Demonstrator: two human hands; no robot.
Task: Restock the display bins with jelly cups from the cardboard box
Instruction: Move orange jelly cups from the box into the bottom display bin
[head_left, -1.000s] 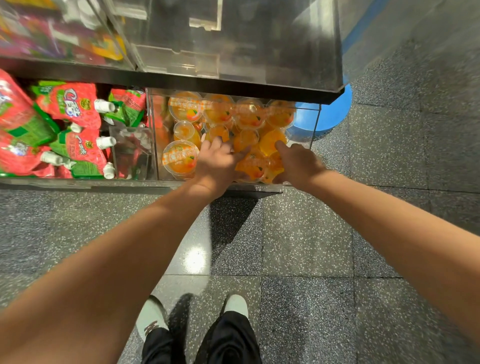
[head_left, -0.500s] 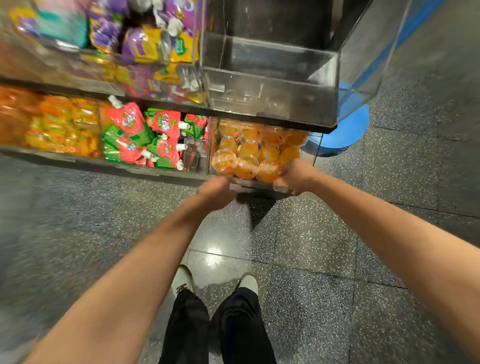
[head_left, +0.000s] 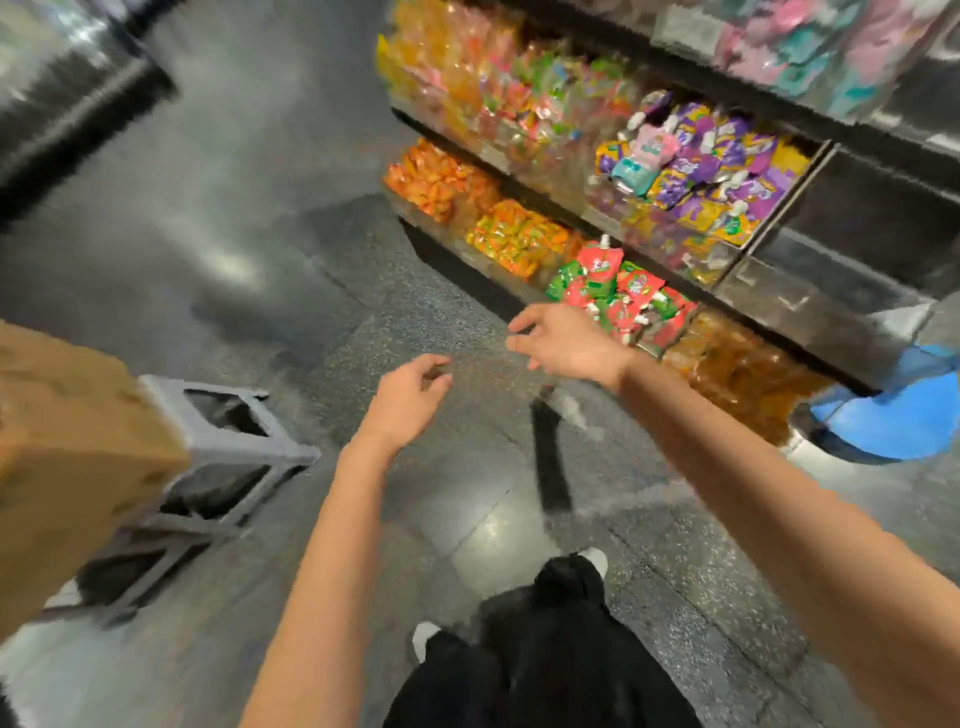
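The view is blurred by motion. My left hand (head_left: 410, 397) and my right hand (head_left: 561, 340) hover over the dark speckled floor with loosely curled fingers, and neither holds anything. The cardboard box (head_left: 67, 457) fills the left edge, resting on a grey plastic stool (head_left: 223, 457). The bin of orange jelly cups (head_left: 737, 369) sits on the lowest shelf tier at the right, beyond my right forearm. Both hands are away from the bin and from the box.
Display bins hold red-green pouches (head_left: 618, 296), orange-green packets (head_left: 519, 239), orange packets (head_left: 431, 182) and purple pouches (head_left: 717, 171). A blue round object (head_left: 888, 421) lies at the right by the shelf end. My legs and shoes (head_left: 519, 639) stand below.
Both hands have left the jelly cup bin and now hang empty over the floor. The view has swung left, bringing the cardboard box and the stool into sight.
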